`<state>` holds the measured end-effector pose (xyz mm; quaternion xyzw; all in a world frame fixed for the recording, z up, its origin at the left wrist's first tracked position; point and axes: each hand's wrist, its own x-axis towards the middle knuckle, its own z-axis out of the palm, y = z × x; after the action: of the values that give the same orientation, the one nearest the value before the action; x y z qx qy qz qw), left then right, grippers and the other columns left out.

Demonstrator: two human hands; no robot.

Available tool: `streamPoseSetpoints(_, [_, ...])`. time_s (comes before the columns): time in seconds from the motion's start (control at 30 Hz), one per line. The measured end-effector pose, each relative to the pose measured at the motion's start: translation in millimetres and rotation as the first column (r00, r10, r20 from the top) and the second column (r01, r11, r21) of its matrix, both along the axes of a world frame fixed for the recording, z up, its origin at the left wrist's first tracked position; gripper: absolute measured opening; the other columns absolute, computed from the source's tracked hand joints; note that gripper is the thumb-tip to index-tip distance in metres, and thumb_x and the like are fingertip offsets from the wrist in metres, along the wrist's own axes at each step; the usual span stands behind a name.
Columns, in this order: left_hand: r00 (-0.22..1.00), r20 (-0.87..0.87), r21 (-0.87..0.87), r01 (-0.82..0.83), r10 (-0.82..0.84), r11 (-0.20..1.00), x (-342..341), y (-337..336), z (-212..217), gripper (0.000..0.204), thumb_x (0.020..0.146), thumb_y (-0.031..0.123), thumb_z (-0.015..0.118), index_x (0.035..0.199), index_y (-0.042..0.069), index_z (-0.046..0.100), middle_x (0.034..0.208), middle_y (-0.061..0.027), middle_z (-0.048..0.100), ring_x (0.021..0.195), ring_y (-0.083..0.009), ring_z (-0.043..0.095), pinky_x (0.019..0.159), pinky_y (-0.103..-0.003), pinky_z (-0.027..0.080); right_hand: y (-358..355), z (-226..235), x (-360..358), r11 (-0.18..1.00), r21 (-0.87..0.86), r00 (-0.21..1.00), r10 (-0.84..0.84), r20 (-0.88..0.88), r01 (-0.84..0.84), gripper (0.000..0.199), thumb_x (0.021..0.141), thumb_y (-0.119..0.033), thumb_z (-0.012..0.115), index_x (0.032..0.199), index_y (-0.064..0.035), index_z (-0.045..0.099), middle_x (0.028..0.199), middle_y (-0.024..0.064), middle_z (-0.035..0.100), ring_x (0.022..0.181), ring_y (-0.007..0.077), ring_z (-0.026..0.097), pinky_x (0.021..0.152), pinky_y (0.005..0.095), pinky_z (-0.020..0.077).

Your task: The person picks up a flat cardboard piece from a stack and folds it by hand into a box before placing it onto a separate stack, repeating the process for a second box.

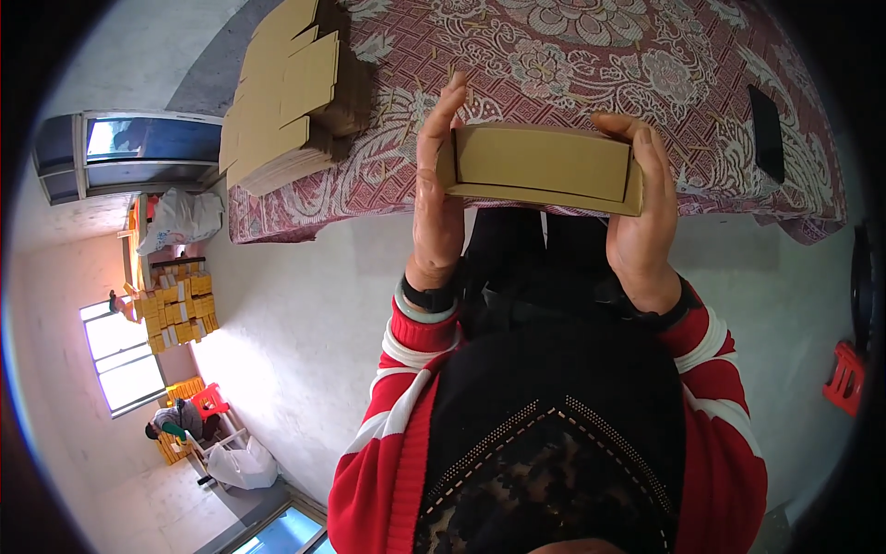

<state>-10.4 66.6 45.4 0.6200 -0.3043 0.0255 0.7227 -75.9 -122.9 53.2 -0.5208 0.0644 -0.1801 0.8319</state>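
Observation:
Between my two palms, at the near edge of the table, is a brown cardboard box [543, 164], long and low, with folded-up walls. My left hand [436, 185] presses flat against its left end, fingers stretched upward. At the opposite end my right hand [649, 198] wraps round the side, its fingers bent over the far corner. The box's underside is hidden from me. A stack of flat cardboard blanks [286, 102] lies to the left of my left hand.
A patterned red and white cloth [591, 55] covers the table. On its right lies a dark flat object [766, 134]. Yellow boxes [180, 309] are piled at the left wall, where another person [180, 420] sits bent over. A red stool [844, 379] stands far right.

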Motion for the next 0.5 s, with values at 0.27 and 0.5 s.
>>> streamPoseSetpoints(0.27, [0.989, -0.085, 0.157, -0.107, 0.121, 0.982, -12, -9, 20, 0.089, 0.096, 0.069, 0.029, 0.154, 0.002, 0.031, 0.155, -0.0196, 0.038, 0.14, -0.0291, 0.04, 0.117, -0.044, 0.024, 2, 4, 0, 0.999, 0.016, 1.0, -0.028, 0.0, 0.028, 0.038, 0.108, -0.031, 0.038, 0.115, -0.0007, 0.06, 0.102, 0.0055, 0.061, 0.093, 0.0097, 0.058, 0.085, 0.0233, 0.046])
streamPoseSetpoints(0.5, [0.978, -0.128, 0.161, -0.143, 0.164, 0.977, -11, -9, 5, 0.086, 0.098, 0.069, 0.024, 0.151, 0.003, 0.038, 0.133, -0.0165, 0.058, 0.124, -0.0264, 0.053, 0.108, -0.04, 0.037, -6, 2, -1, 1.0, 0.01, 1.0, 0.012, -0.022, -0.012, 0.041, 0.108, -0.031, 0.037, 0.119, 0.0017, 0.058, 0.115, 0.009, 0.06, 0.108, 0.0148, 0.056, 0.098, 0.0287, 0.0426])
